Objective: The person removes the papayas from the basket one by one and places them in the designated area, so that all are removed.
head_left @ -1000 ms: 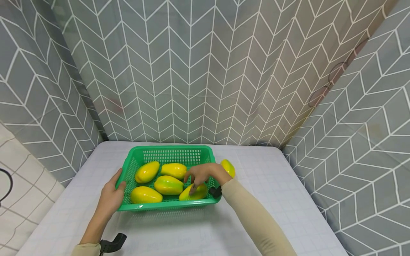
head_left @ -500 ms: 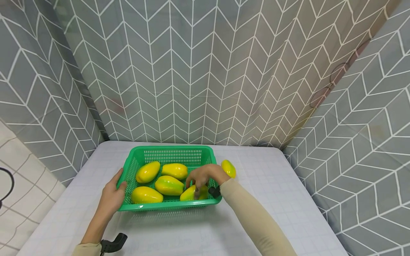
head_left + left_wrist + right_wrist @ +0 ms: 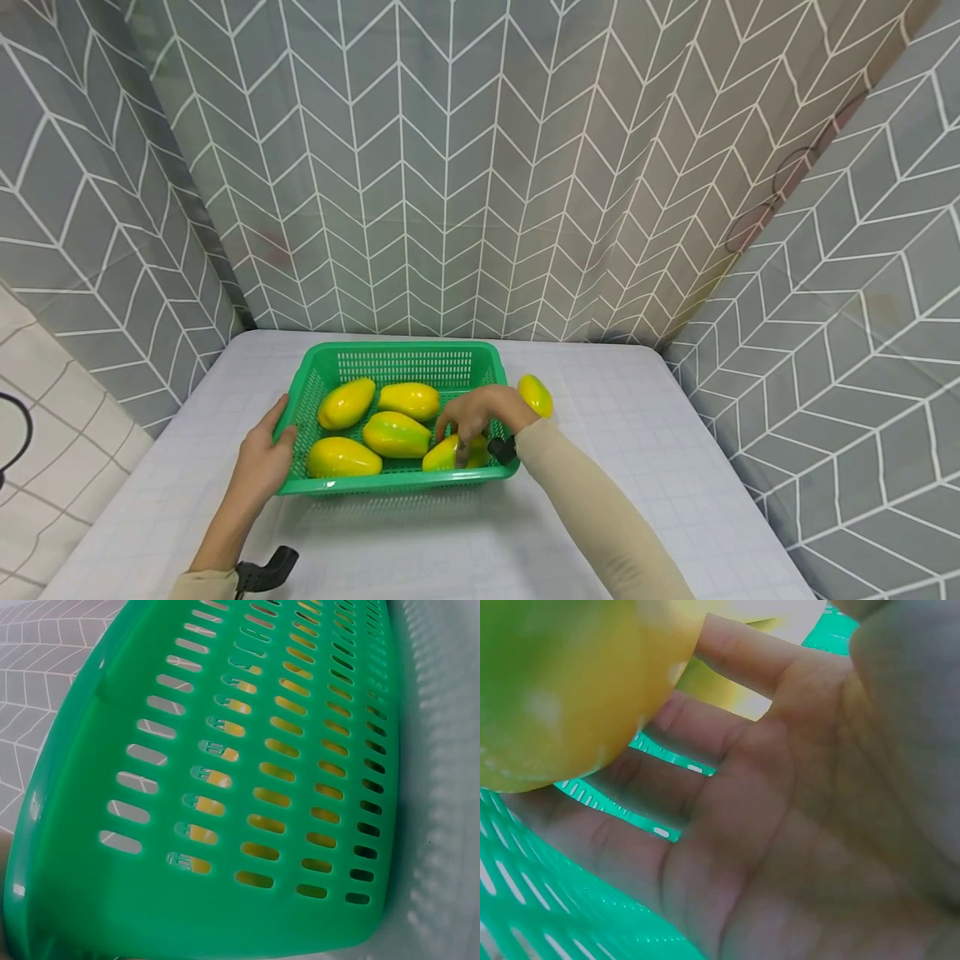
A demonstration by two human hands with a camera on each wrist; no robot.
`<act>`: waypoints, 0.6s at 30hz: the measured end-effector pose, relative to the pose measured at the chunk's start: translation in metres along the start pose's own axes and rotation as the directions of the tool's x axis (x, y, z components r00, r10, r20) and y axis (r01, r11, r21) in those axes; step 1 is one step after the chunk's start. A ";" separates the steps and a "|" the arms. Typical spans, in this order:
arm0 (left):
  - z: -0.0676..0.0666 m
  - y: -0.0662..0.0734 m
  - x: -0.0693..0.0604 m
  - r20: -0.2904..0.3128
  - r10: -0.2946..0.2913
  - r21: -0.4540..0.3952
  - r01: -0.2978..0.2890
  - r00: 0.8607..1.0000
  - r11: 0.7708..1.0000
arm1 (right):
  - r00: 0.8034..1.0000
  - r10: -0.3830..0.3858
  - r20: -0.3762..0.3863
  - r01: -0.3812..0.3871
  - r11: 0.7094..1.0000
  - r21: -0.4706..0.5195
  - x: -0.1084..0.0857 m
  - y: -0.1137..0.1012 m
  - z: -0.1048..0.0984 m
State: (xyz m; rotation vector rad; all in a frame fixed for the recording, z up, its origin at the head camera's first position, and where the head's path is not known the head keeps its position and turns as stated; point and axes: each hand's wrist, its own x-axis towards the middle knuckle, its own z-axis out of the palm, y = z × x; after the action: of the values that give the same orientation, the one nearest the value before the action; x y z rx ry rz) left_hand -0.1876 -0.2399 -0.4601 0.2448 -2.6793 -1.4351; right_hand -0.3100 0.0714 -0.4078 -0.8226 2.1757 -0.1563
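A green plastic basket [image 3: 397, 481] holds several yellow-green fruits on the table. My left hand [image 3: 262, 458] grips its left rim, thumb inside the edge. The perforated basket wall [image 3: 180, 915] fills most of the left wrist view, with yellow showing through its slots. Inside the basket's front right corner, my right hand [image 3: 477, 412] reaches down onto a yellow fruit [image 3: 439, 456], thumb at its front and fingers bent around it. In the right wrist view, the fingers of the right hand [image 3: 780, 802] lie against a green-and-yellow fruit [image 3: 577, 690]; their tips are partly hidden behind it.
One more yellow-green fruit [image 3: 536, 395] lies on the white table [image 3: 600, 417] just outside the basket's right side, close to my right forearm. Grey patterned curtains [image 3: 465, 167] stand behind the table and at both sides.
Since a second ago, my right thumb has shifted slightly right along the front right fruit. My left hand keeps its hold on the rim, and the basket stays in place.
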 end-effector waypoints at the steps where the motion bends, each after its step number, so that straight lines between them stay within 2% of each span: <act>1: 0.000 0.000 0.000 0.000 0.002 -0.001 -0.002 1.000 1.000 | 1.000 0.000 -0.002 0.000 1.000 0.000 0.000 0.000 0.000; 6: 0.000 0.000 0.000 0.008 0.003 0.007 -0.003 1.000 1.000 | 0.999 -0.016 -0.033 0.015 0.999 -0.029 -0.002 0.002 -0.001; 11: -0.004 0.000 0.000 0.017 -0.007 0.010 0.007 1.000 1.000 | 0.992 -0.053 -0.115 0.040 0.993 -0.115 -0.005 0.001 -0.004; 18: -0.002 -0.001 0.002 0.022 -0.017 0.007 0.017 1.000 1.000 | 0.976 -0.068 -0.207 0.055 0.996 -0.068 -0.011 0.000 -0.007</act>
State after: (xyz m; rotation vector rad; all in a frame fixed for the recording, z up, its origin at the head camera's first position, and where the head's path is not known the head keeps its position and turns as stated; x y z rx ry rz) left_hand -0.1890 -0.2419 -0.4597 0.2544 -2.7066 -1.4415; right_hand -0.3099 0.0774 -0.3962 -0.9459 2.3621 -0.2164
